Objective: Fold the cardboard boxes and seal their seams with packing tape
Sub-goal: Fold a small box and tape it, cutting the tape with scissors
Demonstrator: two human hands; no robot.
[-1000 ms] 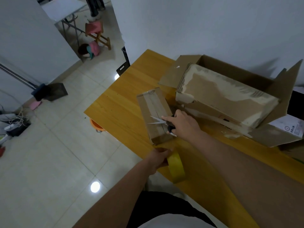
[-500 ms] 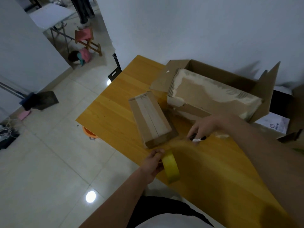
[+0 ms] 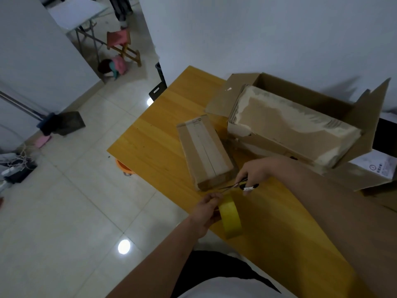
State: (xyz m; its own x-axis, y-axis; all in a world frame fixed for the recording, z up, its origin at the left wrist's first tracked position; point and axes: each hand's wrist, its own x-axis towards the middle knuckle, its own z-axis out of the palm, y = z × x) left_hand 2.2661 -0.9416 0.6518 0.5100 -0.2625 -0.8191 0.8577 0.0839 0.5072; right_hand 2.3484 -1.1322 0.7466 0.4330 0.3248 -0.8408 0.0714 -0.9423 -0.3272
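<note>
Right hand (image 3: pixel 256 172) back with scissors (image 3: pixel 238 186) at table's near edge | left hand (image 3: pixel 206 211) grips tape roll (image 3: pixel 231 218) | cut at small box (image 3: pixel 205 151) imminent

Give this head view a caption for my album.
Right hand brings scissors to tape roll held by left hand.

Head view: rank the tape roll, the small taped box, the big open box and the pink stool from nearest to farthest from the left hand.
1. Tape roll: gripped by the left hand at the table's near edge.
2. Small taped box: just beyond the hand, on the table.
3. Big open box: farther back, to the right, by the wall.
4. Pink stool: far off on the floor, upper left.
</note>
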